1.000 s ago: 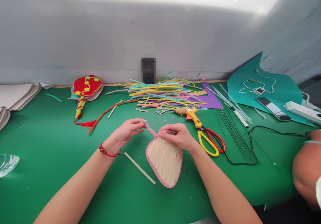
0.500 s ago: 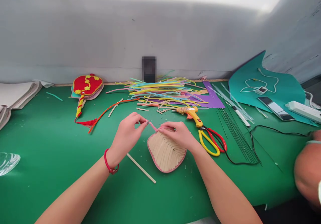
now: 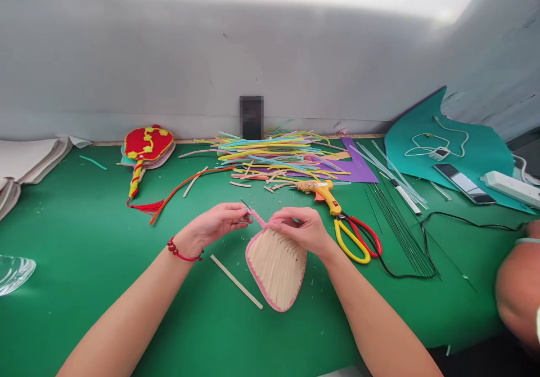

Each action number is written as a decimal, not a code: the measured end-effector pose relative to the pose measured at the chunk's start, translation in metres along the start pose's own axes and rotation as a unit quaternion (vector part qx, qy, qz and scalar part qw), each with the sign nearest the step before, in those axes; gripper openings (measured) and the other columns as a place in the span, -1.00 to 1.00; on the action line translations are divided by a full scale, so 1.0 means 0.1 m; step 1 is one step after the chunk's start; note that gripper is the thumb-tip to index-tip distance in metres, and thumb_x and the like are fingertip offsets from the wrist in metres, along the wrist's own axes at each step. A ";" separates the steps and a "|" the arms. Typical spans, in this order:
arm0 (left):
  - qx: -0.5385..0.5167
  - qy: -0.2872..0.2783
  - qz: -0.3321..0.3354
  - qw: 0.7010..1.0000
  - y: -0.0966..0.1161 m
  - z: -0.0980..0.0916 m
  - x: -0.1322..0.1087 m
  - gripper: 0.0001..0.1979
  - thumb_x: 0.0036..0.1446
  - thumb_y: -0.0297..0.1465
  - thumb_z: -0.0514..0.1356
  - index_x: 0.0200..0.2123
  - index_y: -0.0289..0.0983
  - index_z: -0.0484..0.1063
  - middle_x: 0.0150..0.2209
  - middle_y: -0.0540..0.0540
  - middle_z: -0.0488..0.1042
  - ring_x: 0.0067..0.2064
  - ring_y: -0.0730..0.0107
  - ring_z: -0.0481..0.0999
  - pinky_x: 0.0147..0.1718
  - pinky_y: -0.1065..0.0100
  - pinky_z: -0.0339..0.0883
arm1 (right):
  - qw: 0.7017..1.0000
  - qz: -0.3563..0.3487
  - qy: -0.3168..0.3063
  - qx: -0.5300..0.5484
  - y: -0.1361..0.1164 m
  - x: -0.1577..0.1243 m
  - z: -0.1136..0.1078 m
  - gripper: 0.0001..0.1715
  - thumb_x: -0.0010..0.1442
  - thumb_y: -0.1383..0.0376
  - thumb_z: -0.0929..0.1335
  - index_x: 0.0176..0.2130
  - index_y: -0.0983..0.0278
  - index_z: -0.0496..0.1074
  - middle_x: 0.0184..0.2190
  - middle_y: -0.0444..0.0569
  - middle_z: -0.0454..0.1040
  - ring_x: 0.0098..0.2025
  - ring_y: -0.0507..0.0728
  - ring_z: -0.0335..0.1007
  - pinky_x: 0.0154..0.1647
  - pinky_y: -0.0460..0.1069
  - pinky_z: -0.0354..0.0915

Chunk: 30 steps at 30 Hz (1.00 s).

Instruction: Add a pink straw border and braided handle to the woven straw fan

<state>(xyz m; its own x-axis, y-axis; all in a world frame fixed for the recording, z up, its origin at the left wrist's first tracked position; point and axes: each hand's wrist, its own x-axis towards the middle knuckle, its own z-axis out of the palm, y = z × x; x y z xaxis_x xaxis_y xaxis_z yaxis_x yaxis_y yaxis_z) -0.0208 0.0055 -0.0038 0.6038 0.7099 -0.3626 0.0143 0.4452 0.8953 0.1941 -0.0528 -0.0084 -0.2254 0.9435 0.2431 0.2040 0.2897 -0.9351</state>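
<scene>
A small beige woven fan with a pink rim is held above the green table in front of me. My right hand is closed on the fan's top, where the rim narrows. My left hand pinches the end of the twisted pink stem that sticks out from that point. A red bead bracelet sits on my left wrist.
A beige strip lies under the fan. Yellow-red scissors, a glue gun with black cord, thin rods and a heap of coloured strips lie behind. A red fan is back left. Another person's arm is at right.
The fan dipped flatter half a second ago, then swung back up. My left hand rose toward the stem, then dropped lower, still pinching it.
</scene>
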 end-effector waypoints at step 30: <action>-0.018 0.026 0.074 0.997 -0.01 0.07 0.00 -0.82 -0.05 -0.30 0.28 -0.45 -0.30 0.42 -0.38 -0.04 0.42 -0.24 0.36 0.41 -0.12 0.30 0.24 | 0.998 0.055 0.022 0.021 0.06 0.02 -0.06 -0.73 0.00 0.12 0.44 -0.39 0.28 0.54 -0.44 -0.06 0.54 -0.41 0.04 0.40 -0.37 -0.08 0.31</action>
<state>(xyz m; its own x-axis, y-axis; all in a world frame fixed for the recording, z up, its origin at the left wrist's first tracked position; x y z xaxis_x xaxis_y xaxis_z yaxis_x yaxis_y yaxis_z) -0.0154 0.0014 -0.0028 0.5547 0.7963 -0.2414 -0.1007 0.3522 0.9305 0.2009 -0.0485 -0.0125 -0.1612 0.9756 0.1492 0.1846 0.1783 -0.9665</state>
